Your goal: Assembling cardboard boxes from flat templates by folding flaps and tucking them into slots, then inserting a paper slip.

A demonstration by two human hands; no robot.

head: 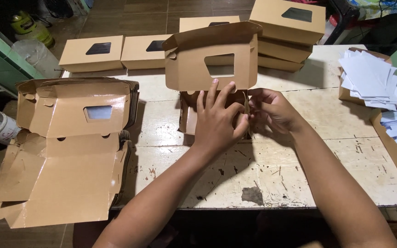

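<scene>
A brown cardboard box (pixel 212 59) with a window cut in its raised lid stands half folded in the middle of the worn white table (pixel 272 174). My left hand (pixel 218 119) presses flat against the box's front wall, fingers spread. My right hand (pixel 272 109) pinches the box's right side flap at the corner. The lower part of the box is hidden behind both hands.
A thick stack of flat unfolded box blanks (pixel 70 147) lies at the left edge. Finished windowed boxes (pixel 98 53) line the far edge, with a taller pile (pixel 286 34) at the back right. White paper sheets (pixel 368 78) fill cardboard trays at the right.
</scene>
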